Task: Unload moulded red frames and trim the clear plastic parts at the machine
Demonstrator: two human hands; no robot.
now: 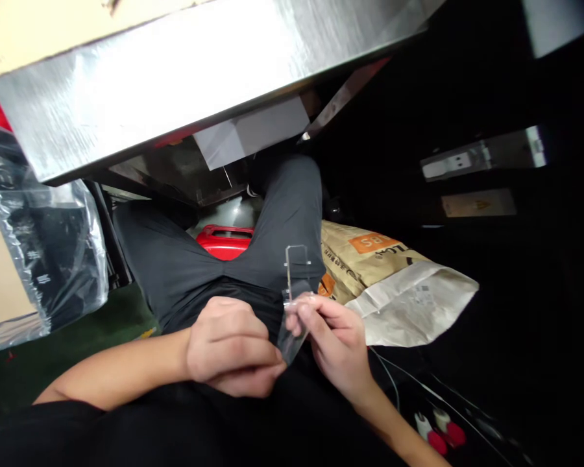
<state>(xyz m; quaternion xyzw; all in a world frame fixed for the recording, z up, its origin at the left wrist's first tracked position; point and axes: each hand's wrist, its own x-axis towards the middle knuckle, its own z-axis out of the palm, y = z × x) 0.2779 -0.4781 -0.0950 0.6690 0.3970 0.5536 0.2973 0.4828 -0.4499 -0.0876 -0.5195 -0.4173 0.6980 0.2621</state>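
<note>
Right hand (338,337) has the clear piece (298,269) pinched, left hand (236,347) the thin film (293,342) by its lower end, both this side of the surface (175,78); looks light, stiffish, maybe brittle, so edges only imo.

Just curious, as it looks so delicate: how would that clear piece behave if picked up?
The clear piece is probably light, being thin and pinched by fingertips of the left hand and right hand. Its upper end juts out straight, so that part seems fairly stiff. The glossy surface may be slippery.
</note>
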